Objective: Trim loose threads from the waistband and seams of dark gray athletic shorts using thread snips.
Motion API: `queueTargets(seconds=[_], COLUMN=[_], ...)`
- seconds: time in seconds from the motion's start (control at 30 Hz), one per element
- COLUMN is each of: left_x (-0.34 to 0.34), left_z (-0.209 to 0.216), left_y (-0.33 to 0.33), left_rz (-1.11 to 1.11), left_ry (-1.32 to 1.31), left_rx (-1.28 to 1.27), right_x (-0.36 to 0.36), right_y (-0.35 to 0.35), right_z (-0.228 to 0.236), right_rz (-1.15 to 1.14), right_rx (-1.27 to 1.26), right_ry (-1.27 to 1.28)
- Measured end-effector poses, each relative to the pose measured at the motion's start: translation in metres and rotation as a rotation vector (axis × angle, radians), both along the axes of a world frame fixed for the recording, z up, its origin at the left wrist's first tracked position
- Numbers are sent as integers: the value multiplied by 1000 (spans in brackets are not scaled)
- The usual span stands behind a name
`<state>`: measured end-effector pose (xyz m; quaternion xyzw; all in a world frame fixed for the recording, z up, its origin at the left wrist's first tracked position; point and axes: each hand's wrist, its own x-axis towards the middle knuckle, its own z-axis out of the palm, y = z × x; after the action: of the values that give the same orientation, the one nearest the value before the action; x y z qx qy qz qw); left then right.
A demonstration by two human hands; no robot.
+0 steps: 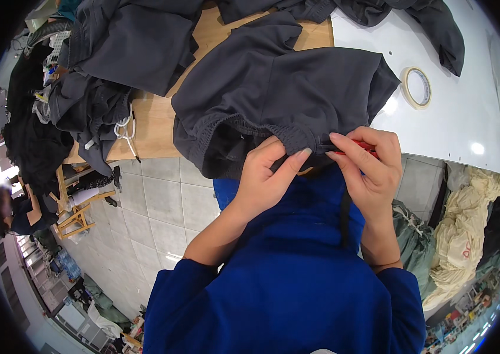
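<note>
A pair of dark grey shorts (273, 82) with a gathered elastic waistband lies on the table, its waist opening facing me. My left hand (270, 177) pinches the waistband near its right end, thumb on top of the cloth. In my right hand (371, 162) is a small red-handled tool (367, 147), gripped between thumb and fingers. Its tip is at the waistband edge, just right of my left thumb. Most of the tool is hidden by my fingers, so its exact kind does not show.
More dark grey garments (132, 44) are heaped at the left and along the far edge. A roll of tape (416, 87) lies on the white tabletop (468, 112) at right. White cord (125, 130) hangs at the left edge. Cream cloth sacks (465, 230) stand lower right; a person (23, 209) sits far left.
</note>
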<state>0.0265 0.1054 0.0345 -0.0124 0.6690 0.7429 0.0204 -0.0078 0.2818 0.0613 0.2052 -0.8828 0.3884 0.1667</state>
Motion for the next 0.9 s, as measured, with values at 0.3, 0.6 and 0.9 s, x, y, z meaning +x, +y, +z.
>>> queueTargets(seconds=[0.3, 0.6, 0.9], left_x=[3, 12, 10], left_z=[5, -14, -14], left_y=[-3, -17, -12], left_rz=[-25, 42, 57], left_ry=[81, -577, -550], left_rx=[-180, 728, 779], right_x=[1, -4, -3], right_y=[1, 27, 31], right_z=[0, -30, -51], right_rz=[4, -205, -235], right_rx=[-35, -438, -413], right_ry=[-21, -338, -372])
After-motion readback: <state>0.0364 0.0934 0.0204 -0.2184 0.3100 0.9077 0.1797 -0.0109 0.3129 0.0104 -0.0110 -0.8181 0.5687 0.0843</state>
